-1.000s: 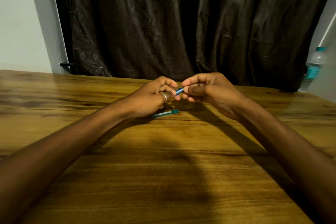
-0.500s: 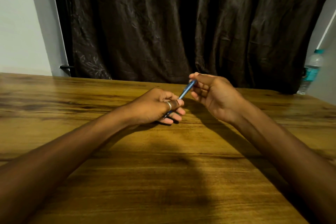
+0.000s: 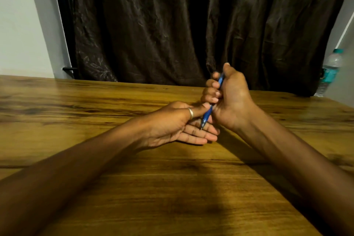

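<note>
My right hand (image 3: 233, 99) grips a blue pen (image 3: 207, 115) in a fist, fingers curled round the barrel, tip pointing down. The pen's tip rests over the straight fingers of my left hand (image 3: 172, 122), which lies palm up just above the wooden table (image 3: 134, 188). My left thumb, which wears a ring, touches the pen's lower barrel. The upper end of the pen shows between my right fingers and thumb.
A dark curtain (image 3: 172, 25) hangs behind the table's far edge. A plastic water bottle (image 3: 330, 69) with a teal label stands at the far right. A white wall is at the far left.
My right hand turned the pen from slanted to nearly upright and closed into a fist around it. My left hand opened palm up beneath the tip. The small teal piece on the table is no longer visible.
</note>
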`<state>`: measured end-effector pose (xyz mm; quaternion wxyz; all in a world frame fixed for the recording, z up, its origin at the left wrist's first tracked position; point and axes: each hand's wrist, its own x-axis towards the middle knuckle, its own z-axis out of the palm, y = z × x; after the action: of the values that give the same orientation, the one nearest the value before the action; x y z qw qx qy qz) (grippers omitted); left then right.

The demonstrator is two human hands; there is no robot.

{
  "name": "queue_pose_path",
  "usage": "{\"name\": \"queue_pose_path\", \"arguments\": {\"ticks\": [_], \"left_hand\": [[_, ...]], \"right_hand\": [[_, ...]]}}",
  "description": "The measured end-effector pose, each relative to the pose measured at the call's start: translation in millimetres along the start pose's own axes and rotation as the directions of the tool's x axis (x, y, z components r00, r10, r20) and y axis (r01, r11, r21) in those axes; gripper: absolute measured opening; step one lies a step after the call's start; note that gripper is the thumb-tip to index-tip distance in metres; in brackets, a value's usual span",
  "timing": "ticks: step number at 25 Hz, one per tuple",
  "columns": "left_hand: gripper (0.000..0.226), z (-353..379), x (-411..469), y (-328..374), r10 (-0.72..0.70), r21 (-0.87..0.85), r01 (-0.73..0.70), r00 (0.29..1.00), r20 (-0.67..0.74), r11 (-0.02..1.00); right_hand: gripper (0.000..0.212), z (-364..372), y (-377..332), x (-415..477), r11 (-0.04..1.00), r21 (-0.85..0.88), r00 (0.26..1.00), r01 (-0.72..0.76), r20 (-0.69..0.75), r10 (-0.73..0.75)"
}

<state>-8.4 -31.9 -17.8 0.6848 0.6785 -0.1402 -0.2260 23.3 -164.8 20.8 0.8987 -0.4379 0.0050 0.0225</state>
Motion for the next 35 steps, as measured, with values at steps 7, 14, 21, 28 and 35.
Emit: {"name": "queue_pose_path", "arguments": {"ticks": [7, 14, 21, 28, 35], "left_hand": [[0.089, 2.1, -0.6, -3.1, -0.049, -0.159, 0.064, 0.994, 0.098, 0.985], [0.092, 3.1, -1.2, -5.7, -0.025, -0.164, 0.042, 0.994, 0.103, 0.986], [0.091, 4.0, 0.6, -8.4, -0.017, -0.153, 0.033, 0.994, 0.104, 0.988], [0.090, 3.6, 1.1, -8.5, -0.017, -0.144, 0.033, 0.994, 0.112, 0.989], [0.088, 3.6, 2.4, -9.3, -0.019, -0.139, 0.034, 0.994, 0.106, 0.990]], "right_hand": [[0.037, -6.1, -3.9, -6.6, 0.997, -0.042, 0.998, 0.068, -0.015, -0.069], [0.031, -7.4, -2.4, -3.0, 0.989, -0.085, 0.991, 0.124, -0.042, -0.128], [0.031, -8.1, -1.6, -3.4, 0.988, -0.095, 0.991, 0.123, -0.032, -0.126], [0.030, -8.1, -1.7, -2.1, 0.987, -0.118, 0.994, 0.105, -0.021, -0.108], [0.029, -8.3, -1.2, -1.5, 0.986, -0.132, 0.994, 0.105, -0.027, -0.110]]}}
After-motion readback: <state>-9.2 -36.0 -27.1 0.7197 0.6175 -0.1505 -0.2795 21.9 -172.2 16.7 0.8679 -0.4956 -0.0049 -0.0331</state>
